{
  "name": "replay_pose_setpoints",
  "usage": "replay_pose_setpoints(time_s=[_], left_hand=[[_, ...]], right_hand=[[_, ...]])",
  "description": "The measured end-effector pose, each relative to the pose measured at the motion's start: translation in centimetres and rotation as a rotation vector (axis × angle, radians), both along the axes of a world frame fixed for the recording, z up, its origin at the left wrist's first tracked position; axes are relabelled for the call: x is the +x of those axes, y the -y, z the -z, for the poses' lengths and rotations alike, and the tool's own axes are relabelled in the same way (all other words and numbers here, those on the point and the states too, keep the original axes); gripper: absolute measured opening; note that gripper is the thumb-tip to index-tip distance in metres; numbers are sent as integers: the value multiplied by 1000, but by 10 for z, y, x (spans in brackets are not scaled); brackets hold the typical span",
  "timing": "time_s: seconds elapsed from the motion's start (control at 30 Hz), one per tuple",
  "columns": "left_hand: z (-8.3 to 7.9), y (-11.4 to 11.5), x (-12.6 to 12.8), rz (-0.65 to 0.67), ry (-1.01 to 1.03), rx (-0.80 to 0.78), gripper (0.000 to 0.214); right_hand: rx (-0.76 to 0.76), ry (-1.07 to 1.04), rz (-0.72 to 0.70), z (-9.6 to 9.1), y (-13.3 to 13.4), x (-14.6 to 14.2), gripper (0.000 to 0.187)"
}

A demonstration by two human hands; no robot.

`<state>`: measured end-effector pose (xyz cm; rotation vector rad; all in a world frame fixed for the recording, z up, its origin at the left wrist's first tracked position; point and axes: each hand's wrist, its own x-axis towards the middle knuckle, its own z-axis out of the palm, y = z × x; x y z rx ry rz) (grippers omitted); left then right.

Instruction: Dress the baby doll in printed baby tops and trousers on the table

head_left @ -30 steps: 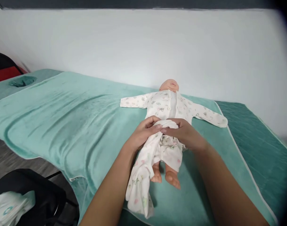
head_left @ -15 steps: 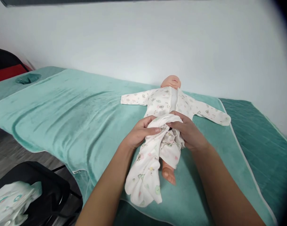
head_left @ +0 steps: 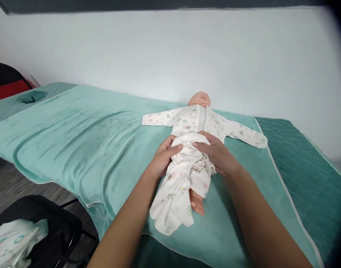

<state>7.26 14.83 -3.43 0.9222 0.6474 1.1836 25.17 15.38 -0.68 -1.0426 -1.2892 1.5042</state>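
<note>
A baby doll (head_left: 199,99) lies on its back on a teal towel (head_left: 89,137), arms spread, dressed in a white printed top (head_left: 192,123). White printed trousers (head_left: 181,178) are bunched at its waist. My left hand (head_left: 161,158) grips the waistband on the doll's left side as I see it. My right hand (head_left: 216,152) grips it on the other side. One loose trouser leg hangs toward me over one doll leg. A bare doll foot (head_left: 197,204) sticks out beside it.
The towel covers a darker teal massage table (head_left: 307,163) against a white wall. A face hole (head_left: 32,96) is at the far left end. A black chair (head_left: 47,227) holding white printed cloth (head_left: 10,242) stands at the lower left, by the table's near edge.
Both hands have drawn the trousers' waistband further up toward the doll's chest. The loose leg has slid over one foot, so only one bare foot shows now.
</note>
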Motion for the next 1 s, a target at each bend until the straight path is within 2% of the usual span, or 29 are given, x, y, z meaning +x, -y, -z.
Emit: replay_pose_setpoints(time_s=[0.2, 0.27, 0.33, 0.4, 0.47, 0.57, 0.63, 0.73, 0.8, 0.93, 1.0], left_hand=[[4, -3, -2, -41, 41, 9, 32], [5, -3, -2, -47, 39, 19, 34], [5, -2, -2, -48, 17, 25, 33], [4, 1, 0, -34, -29, 33, 33], [1, 6, 0, 15, -93, 53, 38], [-2, 12, -1, 115, -194, 64, 51], [-3, 15, -1, 162, -209, 16, 48], [-2, 18, -1, 137, -76, -71, 42], [-1, 18, -1, 68, 29, -94, 39], [4, 15, -3, -16, 129, -59, 23], [7, 13, -3, -16, 164, -39, 20]], right_hand=[[119, 349, -342, -10, 6, -3, 38], [103, 422, -379, -11, 9, -4, 33], [66, 381, -316, -8, 10, -4, 29], [11, 222, -194, -3, 10, -3, 28], [-49, 32, -83, 2, 8, -1, 28], [-89, -142, -26, 6, 4, -1, 26], [-75, -155, -17, 6, 4, -1, 25], [-37, -64, -25, 1, 6, -3, 32], [-1, 30, -115, -5, 8, -4, 40], [81, 239, -391, -16, 12, -5, 52], [94, 340, -415, -19, 13, -4, 48]])
